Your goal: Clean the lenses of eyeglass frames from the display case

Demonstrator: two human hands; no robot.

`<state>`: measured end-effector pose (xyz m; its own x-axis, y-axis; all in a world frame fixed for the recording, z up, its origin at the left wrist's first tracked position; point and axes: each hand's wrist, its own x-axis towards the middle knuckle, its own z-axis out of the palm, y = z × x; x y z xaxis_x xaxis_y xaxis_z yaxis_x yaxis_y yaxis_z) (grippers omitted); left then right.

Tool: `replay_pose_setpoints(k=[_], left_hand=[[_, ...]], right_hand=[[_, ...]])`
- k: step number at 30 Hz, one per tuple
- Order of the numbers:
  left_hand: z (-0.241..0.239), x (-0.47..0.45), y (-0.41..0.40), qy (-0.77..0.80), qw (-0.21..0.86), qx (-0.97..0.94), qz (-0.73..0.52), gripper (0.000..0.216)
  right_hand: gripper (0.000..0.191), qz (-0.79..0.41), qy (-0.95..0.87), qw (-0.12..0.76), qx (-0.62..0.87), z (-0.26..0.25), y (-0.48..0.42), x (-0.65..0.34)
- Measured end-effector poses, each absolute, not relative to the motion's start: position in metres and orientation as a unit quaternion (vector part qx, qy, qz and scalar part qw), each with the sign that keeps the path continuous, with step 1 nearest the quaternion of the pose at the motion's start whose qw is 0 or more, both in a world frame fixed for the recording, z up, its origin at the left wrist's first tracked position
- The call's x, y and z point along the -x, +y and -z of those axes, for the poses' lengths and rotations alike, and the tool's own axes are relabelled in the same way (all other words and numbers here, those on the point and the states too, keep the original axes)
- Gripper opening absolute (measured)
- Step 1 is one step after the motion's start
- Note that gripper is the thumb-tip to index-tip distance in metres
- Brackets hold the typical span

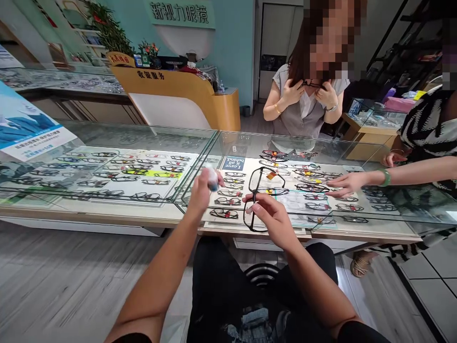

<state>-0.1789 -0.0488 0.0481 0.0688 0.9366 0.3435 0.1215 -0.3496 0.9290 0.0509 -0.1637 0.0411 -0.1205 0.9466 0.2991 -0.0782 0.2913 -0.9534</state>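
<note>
Over the glass counter, my right hand (275, 216) pinches a pair of black-framed eyeglasses (253, 191) near the bridge. The glasses are turned on end, and an orange tag (272, 175) shows within the upper rim's outline. To their left my left hand (200, 191) is wrapped around a small white and blue bottle (213, 180). Motion blurs that bottle, so its kind of top cannot be made out. The bottle and the glasses are apart. Beneath both hands, several rows of eyeglasses (224, 214) lie inside the display case (194, 220).
Across the counter a person (303, 114) holds dark glasses near the chest. From the right, another person's hand (348, 183) reaches over the case. A printed board (32, 126) stands at left. Behind are a yellow reception desk (167, 85) and a plant (110, 31).
</note>
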Motion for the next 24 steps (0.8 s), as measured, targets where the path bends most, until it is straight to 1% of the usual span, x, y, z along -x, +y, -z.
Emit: replay_pose_setpoints(k=[1, 2, 3, 4, 7, 10, 16, 18, 19, 21, 22, 23, 24], left_hand=[[-0.051, 0.186, -0.030, 0.433, 0.362, -0.612, -0.554, 0.061], [-0.052, 0.194, -0.010, 0.448, 0.340, -0.600, -0.568, 0.046], [-0.052, 0.201, 0.010, 0.478, 0.317, -0.587, -0.571, 0.032], [-0.051, 0.208, 0.030, 0.514, 0.303, -0.576, -0.558, 0.024], [-0.041, 0.225, 0.075, 0.617, 0.242, -0.579, -0.475, 0.026], [-0.028, 0.235, 0.099, 0.645, 0.208, -0.620, -0.396, 0.024], [-0.017, 0.232, 0.110, 0.637, 0.225, -0.637, -0.371, 0.021], [-0.019, 0.231, 0.104, 0.639, 0.224, -0.633, -0.375, 0.030], [-0.020, 0.230, 0.099, 0.639, 0.208, -0.631, -0.387, 0.038], [-0.022, 0.230, 0.082, 0.638, 0.132, -0.624, -0.431, 0.055], [-0.023, 0.229, 0.071, 0.633, 0.076, -0.625, -0.451, 0.058], [-0.024, 0.229, 0.059, 0.630, 0.031, -0.628, -0.456, 0.054], [-0.024, 0.229, 0.048, 0.629, 0.011, -0.642, -0.439, 0.047]], right_hand=[[0.042, -0.470, -0.579, 0.555, 0.369, -0.041, -0.167, -0.050], [0.042, -0.475, -0.572, 0.558, 0.368, -0.041, -0.170, -0.050], [0.041, -0.479, -0.567, 0.560, 0.367, -0.041, -0.173, -0.049], [0.041, -0.482, -0.564, 0.561, 0.366, -0.041, -0.175, -0.048], [0.041, -0.486, -0.562, 0.560, 0.367, -0.041, -0.180, -0.047], [0.040, -0.487, -0.560, 0.562, 0.365, -0.040, -0.182, -0.049], [0.037, -0.493, -0.547, 0.569, 0.366, -0.038, -0.186, -0.053], [0.037, -0.498, -0.542, 0.568, 0.367, -0.037, -0.187, -0.054], [0.037, -0.499, -0.542, 0.568, 0.368, -0.036, -0.187, -0.055], [0.036, -0.496, -0.544, 0.566, 0.371, -0.035, -0.189, -0.056], [0.036, -0.494, -0.546, 0.563, 0.376, -0.034, -0.190, -0.057], [0.036, -0.491, -0.546, 0.561, 0.382, -0.032, -0.191, -0.058], [0.037, -0.488, -0.547, 0.558, 0.389, -0.031, -0.192, -0.060]])
